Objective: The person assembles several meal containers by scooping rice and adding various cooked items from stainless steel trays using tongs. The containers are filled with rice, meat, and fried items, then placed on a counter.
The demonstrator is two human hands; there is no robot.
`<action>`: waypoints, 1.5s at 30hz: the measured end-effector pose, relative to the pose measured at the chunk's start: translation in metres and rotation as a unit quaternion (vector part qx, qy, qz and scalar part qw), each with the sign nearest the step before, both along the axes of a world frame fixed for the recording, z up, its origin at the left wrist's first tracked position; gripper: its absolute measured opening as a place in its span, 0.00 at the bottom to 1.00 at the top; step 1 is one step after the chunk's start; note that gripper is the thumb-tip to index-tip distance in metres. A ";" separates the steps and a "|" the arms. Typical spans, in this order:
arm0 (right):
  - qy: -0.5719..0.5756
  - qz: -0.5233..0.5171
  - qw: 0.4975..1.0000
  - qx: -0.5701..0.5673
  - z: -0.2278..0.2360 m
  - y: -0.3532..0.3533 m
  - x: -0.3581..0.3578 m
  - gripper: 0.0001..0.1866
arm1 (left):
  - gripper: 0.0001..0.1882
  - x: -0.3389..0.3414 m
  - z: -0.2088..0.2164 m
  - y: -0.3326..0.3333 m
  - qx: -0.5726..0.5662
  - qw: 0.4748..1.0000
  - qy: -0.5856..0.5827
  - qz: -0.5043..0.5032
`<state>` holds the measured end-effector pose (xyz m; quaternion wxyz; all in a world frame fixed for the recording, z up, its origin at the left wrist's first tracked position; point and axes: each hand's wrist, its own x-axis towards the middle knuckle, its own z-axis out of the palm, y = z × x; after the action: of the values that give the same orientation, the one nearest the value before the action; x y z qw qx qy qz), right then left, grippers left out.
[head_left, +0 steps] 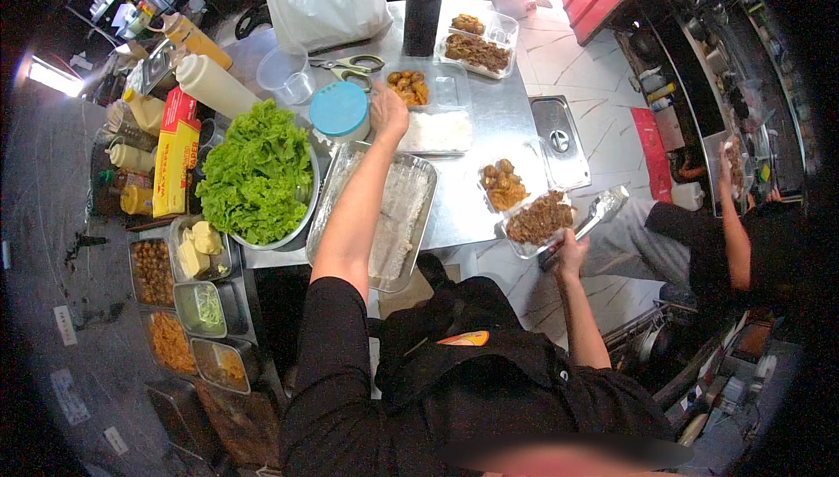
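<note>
At a steel table (pixel 459 187), clamps tongs (pixel 606 206) in the right hand (pixel 572 255) beside meat (pixel 537 218) at three o'clock, apart from the left hand (pixel 390 111), between tub (pixel 339 110) and tray (pixel 448 90) near twelve. Cannot tell whether gripping with the left. Shows lettuce (pixel 258 171) toward ten.

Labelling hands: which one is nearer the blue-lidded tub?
Left. The left hand is just right of the blue-lidded tub; the right hand is farther off, lower right, holding tongs.

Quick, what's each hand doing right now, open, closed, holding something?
Left hand: beside the blue-lidded tub; can't tell whether it grips anything.
Right hand: closed, holding metal tongs beside the meat.
</note>
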<state>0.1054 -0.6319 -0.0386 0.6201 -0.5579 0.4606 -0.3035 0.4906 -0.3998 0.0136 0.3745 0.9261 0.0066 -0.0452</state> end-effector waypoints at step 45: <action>-0.047 0.070 0.996 -0.035 0.023 -0.031 0.141 0.17 | 0.23 0.006 0.000 -0.003 0.052 0.997 0.034 0.055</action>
<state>0.2467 -0.6627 -0.0153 0.6408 -0.5956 0.3794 -0.3011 0.4971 -0.4024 0.0134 0.3271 0.9405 0.0728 -0.0558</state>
